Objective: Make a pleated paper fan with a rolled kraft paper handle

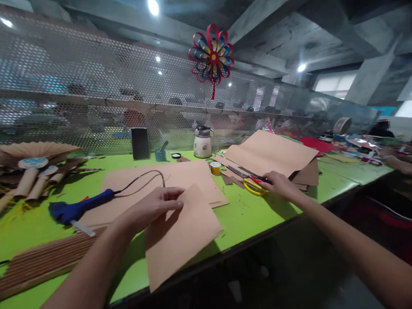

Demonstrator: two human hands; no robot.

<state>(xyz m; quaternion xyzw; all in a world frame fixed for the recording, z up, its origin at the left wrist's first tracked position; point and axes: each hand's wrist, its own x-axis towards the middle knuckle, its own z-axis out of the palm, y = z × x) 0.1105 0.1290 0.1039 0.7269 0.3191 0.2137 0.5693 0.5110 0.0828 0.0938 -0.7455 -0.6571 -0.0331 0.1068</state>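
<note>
My left hand pinches the top edge of a brown paper sheet that lies over the front edge of the green table. My right hand reaches to the right and closes on the yellow handles of a pair of scissors, whose blades point back left along the table. Under the held sheet lies a larger brown sheet.
A blue glue gun with a black cord lies left. Pleated brown paper sits at front left, paper rolls and fans at far left. A stack of brown sheets, a jar, a tape roll. Another person's arm at right.
</note>
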